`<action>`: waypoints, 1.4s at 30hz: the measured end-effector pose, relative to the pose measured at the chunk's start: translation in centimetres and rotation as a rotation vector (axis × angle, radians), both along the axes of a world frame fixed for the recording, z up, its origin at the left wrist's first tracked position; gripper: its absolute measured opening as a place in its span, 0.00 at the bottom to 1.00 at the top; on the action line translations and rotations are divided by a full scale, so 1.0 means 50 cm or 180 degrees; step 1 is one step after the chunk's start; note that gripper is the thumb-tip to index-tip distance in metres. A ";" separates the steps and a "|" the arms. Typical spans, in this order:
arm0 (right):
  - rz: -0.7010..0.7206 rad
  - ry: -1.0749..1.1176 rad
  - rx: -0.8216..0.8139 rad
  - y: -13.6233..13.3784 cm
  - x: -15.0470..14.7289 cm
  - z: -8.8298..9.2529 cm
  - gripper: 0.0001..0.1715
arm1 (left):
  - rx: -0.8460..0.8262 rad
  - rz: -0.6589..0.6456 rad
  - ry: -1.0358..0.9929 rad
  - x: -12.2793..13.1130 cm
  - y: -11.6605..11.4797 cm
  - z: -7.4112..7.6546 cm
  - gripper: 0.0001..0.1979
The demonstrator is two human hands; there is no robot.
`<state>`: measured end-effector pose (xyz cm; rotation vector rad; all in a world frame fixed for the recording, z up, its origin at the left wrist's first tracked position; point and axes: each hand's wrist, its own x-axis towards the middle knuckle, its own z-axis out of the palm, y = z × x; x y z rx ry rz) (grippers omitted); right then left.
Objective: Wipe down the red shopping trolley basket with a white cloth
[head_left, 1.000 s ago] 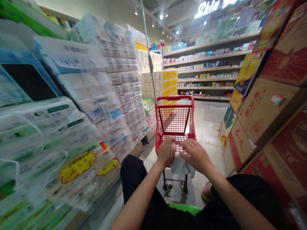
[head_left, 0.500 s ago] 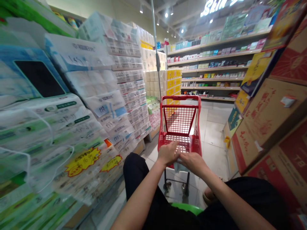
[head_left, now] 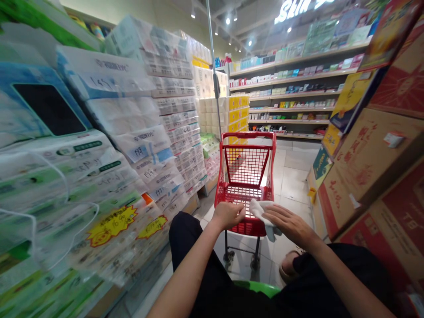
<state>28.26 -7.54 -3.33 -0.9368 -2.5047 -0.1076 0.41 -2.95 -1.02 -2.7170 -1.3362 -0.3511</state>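
Note:
A small red shopping cart (head_left: 248, 181) with a grid back and basket stands in front of my knees. My right hand (head_left: 293, 225) grips a crumpled white cloth (head_left: 261, 207) at the cart's near right corner, its fingers lying over the fabric and part of it hanging below. My left hand (head_left: 228, 215) is closed, fingers curled, by the basket's near left edge. Whether anything is inside those fingers, or whether they touch the basket, I cannot tell.
Wrapped tissue packs (head_left: 162, 145) are piled high on the left, with a dark-screened device (head_left: 49, 108) and a white cable. Cardboard boxes (head_left: 371, 154) rise on the right. Stocked shelves (head_left: 291, 95) line the back. A green seat edge (head_left: 258, 288) shows beneath me.
My hands, together half a second ago, have moved apart. The right has gone rightward with the white cloth, which shows more now. The left stays near the basket's left side.

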 end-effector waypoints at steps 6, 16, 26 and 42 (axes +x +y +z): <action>-0.0315 0.0297 -0.0133 0.032 0.023 0.016 0.24 | -0.0119 -0.0088 -0.0025 -0.004 0.000 -0.001 0.14; -0.0983 0.0708 -0.0164 0.175 0.028 0.029 0.22 | -0.0043 -0.0007 0.0004 -0.020 -0.003 -0.002 0.13; -0.0648 0.0640 0.0174 -0.003 -0.129 -0.028 0.18 | -0.0328 0.0176 -0.0184 -0.096 0.032 0.014 0.16; 0.0336 -0.0670 0.0021 0.059 -0.214 0.053 0.18 | -0.0352 0.0500 -0.1511 0.006 -0.031 0.027 0.21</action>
